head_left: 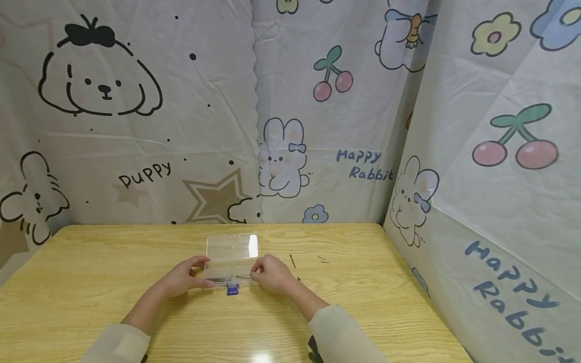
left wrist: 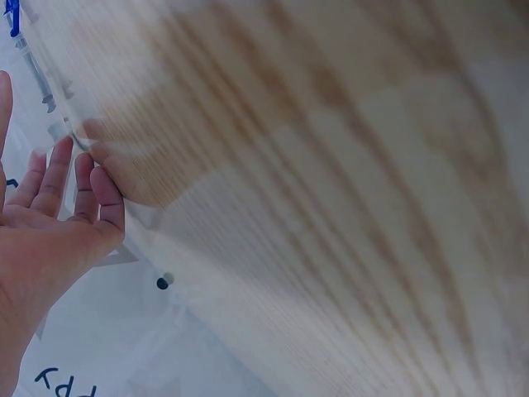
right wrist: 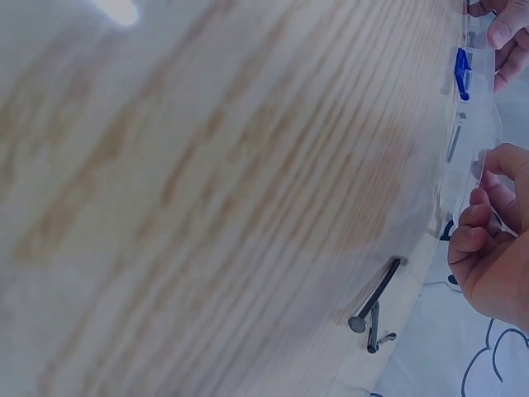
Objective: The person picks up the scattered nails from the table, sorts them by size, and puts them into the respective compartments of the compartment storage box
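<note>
A clear plastic case (head_left: 232, 247) lies on the table with its lid raised at the back and a blue latch (head_left: 232, 289) at its front. My left hand (head_left: 187, 276) grips the case's left side, thumb at the front and fingers behind. Thin dark nails (head_left: 219, 280) lie in the left part of the case. At the right part, thumb and forefinger of my right hand (head_left: 271, 274) pinch the end of a thin nail (head_left: 243, 277), low over the compartment. In the right wrist view, the fingertips of the right hand (right wrist: 500, 223) are right at the case wall.
Right of the case lie a long nail (head_left: 293, 262), two small nails (head_left: 323, 259) and a short dark piece (head_left: 298, 279) close to the right wrist. A printed cloth (head_left: 218, 101) hangs behind the wooden table (head_left: 218, 333) and along its right side.
</note>
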Demonstrator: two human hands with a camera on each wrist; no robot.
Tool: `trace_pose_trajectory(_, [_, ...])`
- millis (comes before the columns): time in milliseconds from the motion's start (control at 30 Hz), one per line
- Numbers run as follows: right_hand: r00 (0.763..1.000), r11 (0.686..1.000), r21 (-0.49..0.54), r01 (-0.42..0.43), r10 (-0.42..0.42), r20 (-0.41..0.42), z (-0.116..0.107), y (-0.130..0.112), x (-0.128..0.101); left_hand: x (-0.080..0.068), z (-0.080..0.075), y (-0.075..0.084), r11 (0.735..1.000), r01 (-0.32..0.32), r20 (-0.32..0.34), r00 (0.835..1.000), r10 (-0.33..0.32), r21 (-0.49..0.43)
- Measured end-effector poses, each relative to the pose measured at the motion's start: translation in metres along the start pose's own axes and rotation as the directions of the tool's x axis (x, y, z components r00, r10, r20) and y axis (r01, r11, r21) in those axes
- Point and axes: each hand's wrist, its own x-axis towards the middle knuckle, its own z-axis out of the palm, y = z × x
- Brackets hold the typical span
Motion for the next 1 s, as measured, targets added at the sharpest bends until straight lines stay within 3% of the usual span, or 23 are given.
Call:
trace_pose_trajectory(633, [0.998, 0.999, 0.01, -0.031, 0.032, -0.054, -0.017, 0.011, -0.01, -0.001, 0.001, 0.001, 1.0, 0.014, -0.002, 1.0, -0.014, 0.009])
trace_pose_trajectory(1000, [0.994, 0.997, -0.033, -0.064, 0.061, -0.096, -0.029, 0.039, -0.019, 0.0, 0.001, -0.001, 1.0, 0.016, 0.001, 1.0, -0.016, -0.005])
